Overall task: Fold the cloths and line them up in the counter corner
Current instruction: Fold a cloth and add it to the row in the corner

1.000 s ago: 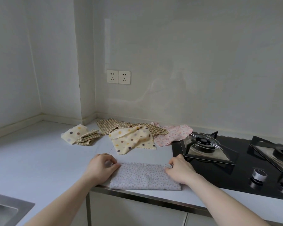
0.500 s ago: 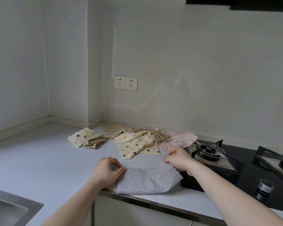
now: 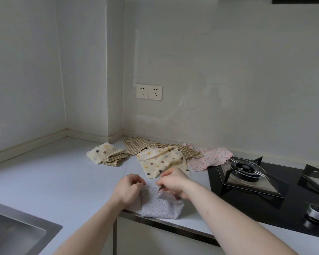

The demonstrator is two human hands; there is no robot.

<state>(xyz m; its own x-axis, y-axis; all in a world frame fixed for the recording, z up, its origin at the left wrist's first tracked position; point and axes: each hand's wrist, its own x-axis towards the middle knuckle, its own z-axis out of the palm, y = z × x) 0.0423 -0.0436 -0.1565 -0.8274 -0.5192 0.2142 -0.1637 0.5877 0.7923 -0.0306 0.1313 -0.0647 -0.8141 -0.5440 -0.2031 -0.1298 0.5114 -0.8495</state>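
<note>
A grey dotted cloth (image 3: 160, 207) lies folded over at the counter's front edge. My left hand (image 3: 127, 190) holds its left end with curled fingers. My right hand (image 3: 175, 182) pinches the cloth's right end, which is brought over close to the left hand. Behind them lies a loose cream polka-dot cloth (image 3: 162, 161), a brown checked cloth (image 3: 145, 146) and a pink floral cloth (image 3: 210, 159). Further left sit a small folded cream dotted cloth (image 3: 99, 152) and a folded checked cloth (image 3: 114, 159).
The white counter (image 3: 44, 172) runs left into the wall corner. A black gas hob (image 3: 247, 181) with burner and knobs is at the right. A steel sink (image 3: 11, 234) sits at the lower left. Two wall sockets (image 3: 149, 92) are above the cloths.
My right hand has carried the grey cloth's right end leftward over the cloth to meet my left hand, halving its width. The camera has tilted upward.
</note>
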